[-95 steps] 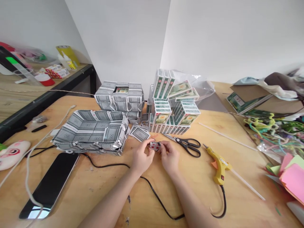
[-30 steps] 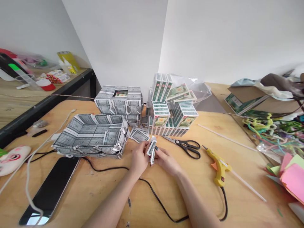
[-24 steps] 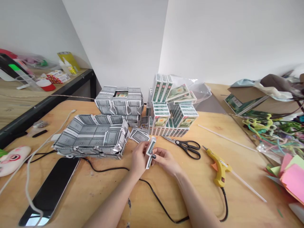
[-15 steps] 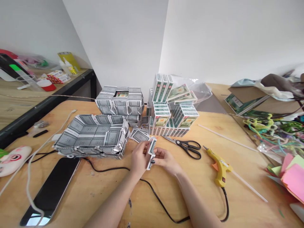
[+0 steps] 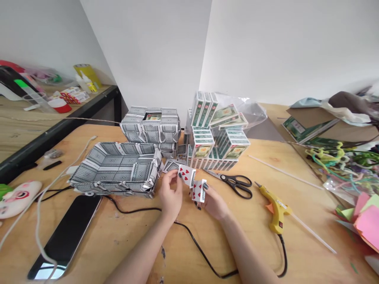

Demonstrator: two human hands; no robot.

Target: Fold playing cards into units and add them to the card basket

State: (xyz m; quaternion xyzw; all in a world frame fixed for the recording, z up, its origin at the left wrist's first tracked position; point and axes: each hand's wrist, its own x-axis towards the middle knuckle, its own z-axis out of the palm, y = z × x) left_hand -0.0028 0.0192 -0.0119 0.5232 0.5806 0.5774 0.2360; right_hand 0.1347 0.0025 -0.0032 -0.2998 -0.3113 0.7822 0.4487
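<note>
My left hand [image 5: 171, 196] pinches a playing card [image 5: 186, 173] with red hearts, its edge folded over. Lower and to the right, my right hand [image 5: 213, 201] grips a second folded card [image 5: 197, 191], also with red hearts. The two cards meet or overlap near a corner; I cannot tell whether they are joined. Behind my left hand lie loose playing cards [image 5: 171, 165], face down. To the left stands an open box built of folded cards [image 5: 115, 161]. Black-handled scissors [image 5: 235, 183] rest right of my right hand.
A yellow glue gun [image 5: 278, 209] with its stick lies at right. Behind are stacked card packs [image 5: 204, 146] and a card-built block [image 5: 151, 126]. A phone [image 5: 68, 236] lies at left. A black cable [image 5: 192, 238] runs under my forearms. Coloured paper [image 5: 368, 225] sits far right.
The folded cards have turned from edge-on to show their heart faces. My hands have moved slightly apart, the left one shifting left and the right one a little right.
</note>
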